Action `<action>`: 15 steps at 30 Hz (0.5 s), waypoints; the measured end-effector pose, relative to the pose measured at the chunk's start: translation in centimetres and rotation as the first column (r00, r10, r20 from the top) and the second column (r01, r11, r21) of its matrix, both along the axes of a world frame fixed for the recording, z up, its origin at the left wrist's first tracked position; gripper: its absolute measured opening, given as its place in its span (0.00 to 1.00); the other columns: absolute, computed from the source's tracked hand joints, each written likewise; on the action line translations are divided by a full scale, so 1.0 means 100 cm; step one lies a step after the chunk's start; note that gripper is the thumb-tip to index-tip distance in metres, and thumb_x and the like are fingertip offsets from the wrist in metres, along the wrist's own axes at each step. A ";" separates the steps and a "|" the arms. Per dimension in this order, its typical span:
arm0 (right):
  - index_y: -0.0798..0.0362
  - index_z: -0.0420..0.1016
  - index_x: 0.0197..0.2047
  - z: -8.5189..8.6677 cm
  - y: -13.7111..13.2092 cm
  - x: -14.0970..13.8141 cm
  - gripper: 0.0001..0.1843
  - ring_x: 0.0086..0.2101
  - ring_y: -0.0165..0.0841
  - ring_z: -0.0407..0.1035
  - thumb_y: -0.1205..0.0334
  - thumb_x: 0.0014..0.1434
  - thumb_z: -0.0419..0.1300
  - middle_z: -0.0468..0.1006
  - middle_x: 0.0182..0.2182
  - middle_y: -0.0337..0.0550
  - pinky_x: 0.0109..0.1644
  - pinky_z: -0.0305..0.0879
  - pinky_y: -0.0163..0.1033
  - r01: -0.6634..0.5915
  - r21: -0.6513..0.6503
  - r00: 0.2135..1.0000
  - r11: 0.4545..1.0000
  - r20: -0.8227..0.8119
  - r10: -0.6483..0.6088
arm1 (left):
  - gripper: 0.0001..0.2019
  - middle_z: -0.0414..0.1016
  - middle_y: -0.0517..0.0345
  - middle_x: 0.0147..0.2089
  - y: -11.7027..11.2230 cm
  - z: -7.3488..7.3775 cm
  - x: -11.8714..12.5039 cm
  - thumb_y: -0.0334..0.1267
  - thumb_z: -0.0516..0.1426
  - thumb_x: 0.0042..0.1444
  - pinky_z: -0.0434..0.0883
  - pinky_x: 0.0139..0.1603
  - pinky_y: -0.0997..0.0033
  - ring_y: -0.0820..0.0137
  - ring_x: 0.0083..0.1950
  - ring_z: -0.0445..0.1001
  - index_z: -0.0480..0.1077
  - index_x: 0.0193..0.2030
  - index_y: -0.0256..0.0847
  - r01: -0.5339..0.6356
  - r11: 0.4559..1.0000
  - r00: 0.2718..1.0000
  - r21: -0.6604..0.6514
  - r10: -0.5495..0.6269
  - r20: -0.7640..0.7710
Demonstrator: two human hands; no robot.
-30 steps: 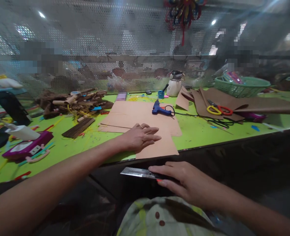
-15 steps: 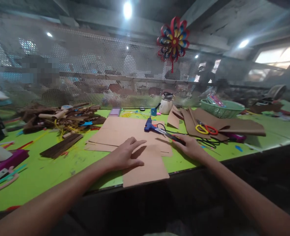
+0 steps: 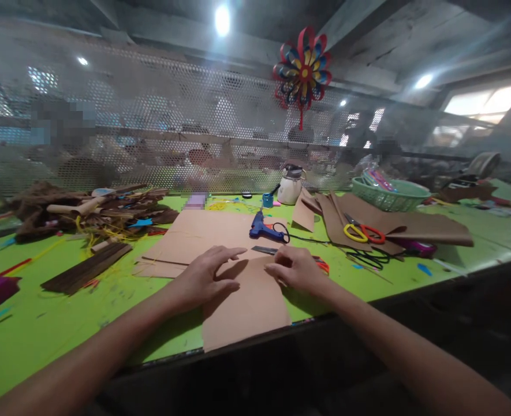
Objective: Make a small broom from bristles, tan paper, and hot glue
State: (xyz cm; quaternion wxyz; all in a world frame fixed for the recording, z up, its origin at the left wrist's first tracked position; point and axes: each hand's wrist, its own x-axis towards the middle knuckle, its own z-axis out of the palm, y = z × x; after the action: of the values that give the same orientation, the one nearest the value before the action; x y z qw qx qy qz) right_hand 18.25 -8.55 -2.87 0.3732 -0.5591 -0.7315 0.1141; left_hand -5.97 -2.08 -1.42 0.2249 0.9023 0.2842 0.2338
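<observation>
My left hand [image 3: 207, 278] lies flat, fingers spread, on a tan cardboard sheet [image 3: 242, 309] that overhangs the near edge of the green table [image 3: 64, 323]. My right hand [image 3: 296, 268] rests on the right edge of the same sheet, its fingers slightly bent and pointing left, with nothing in them. A utility knife [image 3: 264, 250] lies on the table just behind that hand; its steel blade shows to the left and an orange end to the right. More cardboard sheets [image 3: 194, 234] lie beyond.
A blue glue gun [image 3: 261, 228] with a black cord lies behind the knife. Yellow-and-red scissors [image 3: 363, 233] rest on brown sheets [image 3: 411, 222] at the right, near a green basket [image 3: 389, 195]. Brown strips and scraps [image 3: 90, 208] pile up at the left. A mesh screen backs the table.
My right hand brought the knife up from below the table edge, laid it on the table and let go, then moved left onto the sheet. The camera tilted upward.
</observation>
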 end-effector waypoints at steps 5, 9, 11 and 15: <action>0.54 0.67 0.26 -0.011 0.002 0.003 0.12 0.18 0.26 0.59 0.57 0.57 0.57 0.66 0.17 0.33 0.22 0.54 0.32 -0.007 -0.020 0.960 1.000 -0.280 0.001 | 0.31 0.67 0.54 0.60 0.002 -0.004 -0.004 0.43 0.61 0.48 0.62 0.57 0.61 0.61 0.58 0.66 0.62 0.61 0.50 -0.064 0.996 0.997 -0.066 0.061 -0.048; 0.54 0.69 0.26 0.000 0.012 0.040 0.12 0.19 0.26 0.61 0.55 0.52 0.62 0.68 0.17 0.34 0.22 0.55 0.32 0.125 -0.014 0.850 0.992 -0.514 -0.115 | 0.33 0.72 0.53 0.55 0.003 -0.005 -0.005 0.41 0.60 0.47 0.67 0.52 0.62 0.61 0.52 0.70 0.60 0.62 0.48 -0.121 0.986 0.991 -0.111 0.114 -0.073; 0.56 0.71 0.27 0.011 0.020 0.068 0.11 0.21 0.27 0.63 0.57 0.46 0.66 0.71 0.19 0.36 0.23 0.57 0.32 0.305 -0.031 0.719 0.952 -0.649 -0.251 | 0.33 0.71 0.52 0.55 0.004 -0.006 -0.004 0.40 0.60 0.47 0.67 0.51 0.62 0.61 0.51 0.71 0.60 0.63 0.48 -0.128 0.985 0.990 -0.113 0.119 -0.081; 0.56 0.72 0.36 0.024 0.035 0.125 0.14 0.17 0.26 0.60 0.62 0.45 0.65 0.67 0.16 0.33 0.19 0.56 0.32 0.505 -0.098 0.528 0.858 -0.751 -0.396 | 0.27 0.70 0.51 0.57 0.008 -0.009 -0.005 0.41 0.59 0.49 0.65 0.55 0.59 0.59 0.55 0.68 0.65 0.58 0.48 -0.074 0.996 0.991 -0.048 0.068 -0.118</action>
State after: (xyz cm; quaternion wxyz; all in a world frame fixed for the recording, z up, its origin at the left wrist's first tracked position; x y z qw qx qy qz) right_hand 30.77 -5.00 -0.45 0.6924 -0.6049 -0.3473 0.1847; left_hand -6.48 -1.31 -2.32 0.2231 0.8974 0.3347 0.1811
